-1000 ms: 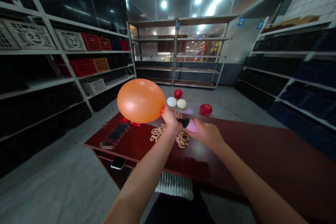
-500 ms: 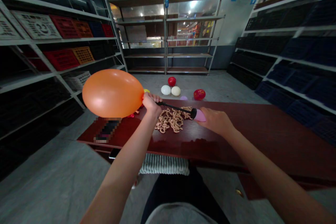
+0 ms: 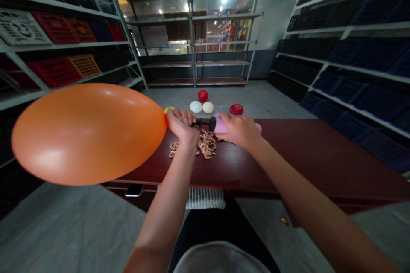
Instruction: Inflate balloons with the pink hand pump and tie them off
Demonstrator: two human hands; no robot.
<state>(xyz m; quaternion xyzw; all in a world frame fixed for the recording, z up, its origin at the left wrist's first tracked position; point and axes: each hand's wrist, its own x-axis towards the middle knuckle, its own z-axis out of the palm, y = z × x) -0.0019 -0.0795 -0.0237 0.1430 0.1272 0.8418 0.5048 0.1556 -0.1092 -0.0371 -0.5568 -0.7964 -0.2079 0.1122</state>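
Dark red surface (image 3: 288, 153) in a storeroom: left hand (image 3: 182, 126) clenched on the balloon (image 3: 88, 134) neck, right hand (image 3: 238, 130) at 3 o'clock gripping the pump (image 3: 221, 126).

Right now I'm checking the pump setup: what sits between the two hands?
In the head view, the pump's black rod spans the gap between the left hand and right hand; beneath it lies a pile of tan uninflated balloons on the table.

The orange balloon (image 3: 89, 133) blocks everything to my left; the table (image 3: 320, 158) lies open on my right, apparently bare, with loose balloons (image 3: 205, 145) heaped below my hands.
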